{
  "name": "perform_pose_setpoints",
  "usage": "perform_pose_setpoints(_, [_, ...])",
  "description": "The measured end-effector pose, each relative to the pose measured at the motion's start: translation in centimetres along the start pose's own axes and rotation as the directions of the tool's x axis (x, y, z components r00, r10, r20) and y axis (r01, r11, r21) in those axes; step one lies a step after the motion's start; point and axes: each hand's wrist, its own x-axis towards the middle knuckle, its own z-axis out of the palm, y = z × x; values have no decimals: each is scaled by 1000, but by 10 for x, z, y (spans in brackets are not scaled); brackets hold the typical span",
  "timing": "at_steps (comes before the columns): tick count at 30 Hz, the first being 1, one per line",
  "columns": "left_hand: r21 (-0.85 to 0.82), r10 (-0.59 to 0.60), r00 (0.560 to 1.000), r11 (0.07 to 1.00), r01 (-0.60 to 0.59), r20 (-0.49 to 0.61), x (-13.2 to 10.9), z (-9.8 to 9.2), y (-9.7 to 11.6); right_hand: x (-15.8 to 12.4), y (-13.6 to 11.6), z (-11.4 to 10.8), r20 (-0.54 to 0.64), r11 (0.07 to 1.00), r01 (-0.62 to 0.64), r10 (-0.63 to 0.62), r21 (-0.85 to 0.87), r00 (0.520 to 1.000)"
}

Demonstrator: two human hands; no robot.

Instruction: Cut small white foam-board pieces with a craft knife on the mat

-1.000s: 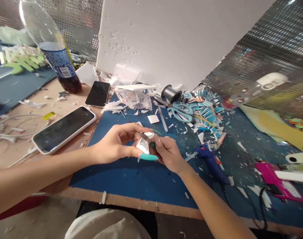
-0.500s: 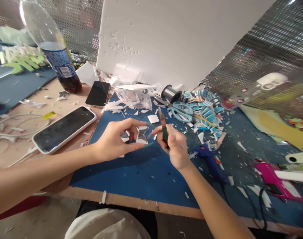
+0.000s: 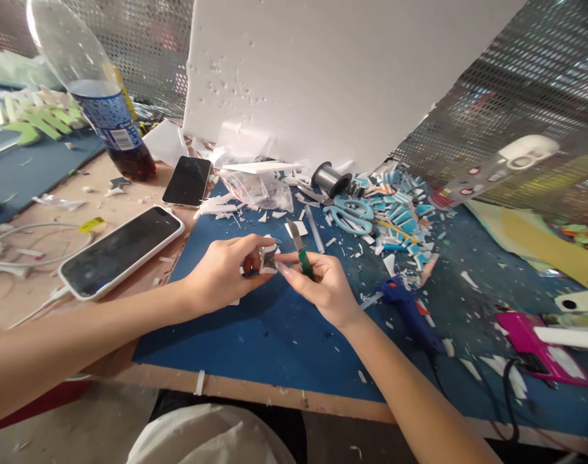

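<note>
Between the thumb and fingers of my left hand (image 3: 230,267) is a small white and grey foam piece (image 3: 267,260), held above the blue mat (image 3: 274,345). My right hand (image 3: 325,283) grips a craft knife (image 3: 301,250) with a green handle, its blade pointing up and away from me. The right thumb and index fingertips reach the foam piece's right side. A white square (image 3: 301,228) lies on the mat just behind the blade. What part of the piece the left fingers cover is hidden.
Light-blue scissors (image 3: 350,214), a wire spool (image 3: 330,179) and blue-white scraps (image 3: 402,219) lie at the back. To the right are a blue glue gun (image 3: 409,312) and a magenta object (image 3: 540,348). Two phones (image 3: 124,251) and a cola bottle (image 3: 113,129) occupy the left.
My right hand has moved left, bringing its fingertips to the foam piece, and the knife has shifted left and tilted. My left hand, still holding the piece, has moved slightly left.
</note>
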Motion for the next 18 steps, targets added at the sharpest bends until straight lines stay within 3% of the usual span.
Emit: perform_pose_setpoints(18, [133,110,993,986,-102,-47,-3,3,-3,2,3,4,26,999,-33,32,39,999])
